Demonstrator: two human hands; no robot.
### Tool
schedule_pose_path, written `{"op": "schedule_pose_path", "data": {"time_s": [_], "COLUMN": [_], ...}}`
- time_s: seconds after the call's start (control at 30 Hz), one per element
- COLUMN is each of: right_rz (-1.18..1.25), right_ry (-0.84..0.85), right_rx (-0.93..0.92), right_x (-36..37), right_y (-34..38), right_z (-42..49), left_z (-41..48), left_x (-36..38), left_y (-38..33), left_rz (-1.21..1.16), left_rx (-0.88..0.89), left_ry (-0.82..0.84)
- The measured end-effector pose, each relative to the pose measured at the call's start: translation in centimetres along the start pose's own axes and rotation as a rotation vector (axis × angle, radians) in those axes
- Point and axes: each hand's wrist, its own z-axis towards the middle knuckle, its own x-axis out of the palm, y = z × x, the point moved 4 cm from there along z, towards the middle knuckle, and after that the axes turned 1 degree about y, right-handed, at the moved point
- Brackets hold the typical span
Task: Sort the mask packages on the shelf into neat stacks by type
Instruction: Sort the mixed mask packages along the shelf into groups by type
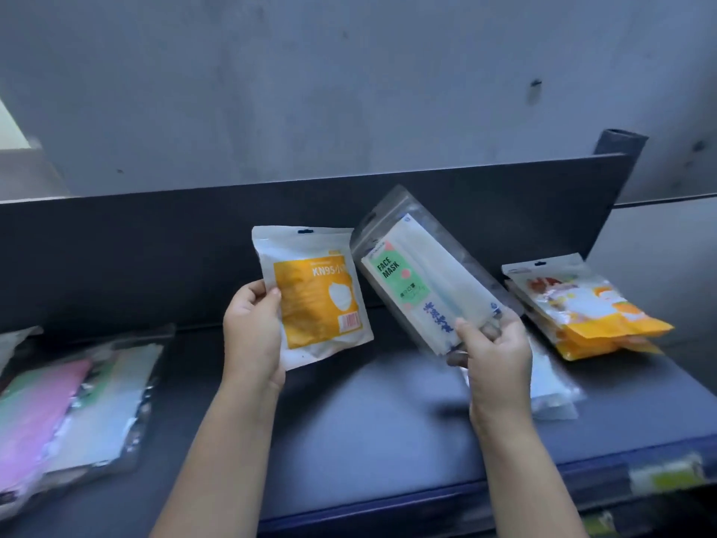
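Above the shelf [388, 413] | KN95 pack [316, 293] gripped by left hand [252, 335] | face-mask pack [423, 281] gripped by right hand [496, 351]

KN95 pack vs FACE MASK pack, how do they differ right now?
KN95 pack is an opaque white pouch with an orange panel; FACE MASK pack is clear with a green label. KN95 pack is near upright in the left hand; FACE MASK pack tilts in the right hand. Both are off the shelf.

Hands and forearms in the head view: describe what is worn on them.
Nothing is worn. The left hand and right hand are bare, with no gloves, rings, watch or bracelet visible. Both forearms are uncovered to the bottom edge of the frame; no sleeves show.
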Motion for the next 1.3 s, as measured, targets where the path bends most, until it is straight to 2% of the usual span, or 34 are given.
{"op": "schedule_pose_path", "data": {"time_s": [0.27, 0.57, 0.7, 0.97, 1.03, 1.2, 1.3], "right_rz": [-0.077, -0.179, -0.295, -0.214, -0.248, -0.399, -0.442], "right_ry": [0.179, 0.172, 0.149, 0.163, 0.200, 0.414, 0.410], "right_rx": [-0.019, 0.043, 0.027, 0.060, 0.114, 0.227, 0.228], "right_x": [-8.9, -12.7, -12.2, -9.5, -7.6, -3.3, -2.6], "right_y": [5.0, 5.5, 5.3, 4.2, 3.2, 1.3, 0.5], "right_z": [6.0, 6.3, 5.3, 1.4, -0.2, -4.3, -5.3], "left_z": [-5.5, -8.4, -8.1, -7.4, -7.2, -6.6, -6.3], "left_x": [8.4, 8.6, 8.2, 7.3, 6.6, 4.6, 3.6], "left_y": [3.7, 3.8, 3.3, 2.9, 2.6, 2.1, 2.0], "left_rz": [-0.110, -0.207, -0.230, -0.318, -0.324, -0.321, -0.314], "left_rx": [0.042, 0.199, 0.221, 0.174, 0.160, 0.122, 0.109], "left_ry": [-0.250, -0.538, -0.518, -0.428, -0.429, -0.433, -0.414]}}
